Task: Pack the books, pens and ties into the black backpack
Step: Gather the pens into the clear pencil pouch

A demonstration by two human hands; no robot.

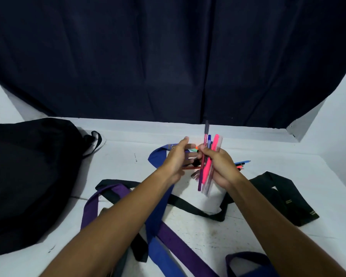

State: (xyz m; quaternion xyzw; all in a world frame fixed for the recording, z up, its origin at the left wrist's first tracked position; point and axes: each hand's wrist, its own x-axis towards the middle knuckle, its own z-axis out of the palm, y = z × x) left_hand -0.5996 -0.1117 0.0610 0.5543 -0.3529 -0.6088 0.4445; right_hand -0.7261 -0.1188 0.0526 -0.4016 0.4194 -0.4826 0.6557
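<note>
a black backpack lies slumped at the left of a white tabletop, its loop handle curling toward the middle. just right of it, a purple tie bends around on the near tabletop, crossed by a blue tie that runs from the front edge up to a loop behind the hands. a black tie trails from under them and ends folded at the right.

above the ties, the person's left hand is raised off the tabletop with its thumb up and its fingers curled around a green-and-orange pen, though motion blur leaves the grip unclear. right beside it, almost touching, the right hand is closed around a bundle of pens held nearly upright, pink, red, blue and dark barrels fanning above and below the fist. a few loose pens lie on the tabletop just behind the right hand, well apart from the backpack. a dark curtain hangs behind the tabletop.
</note>
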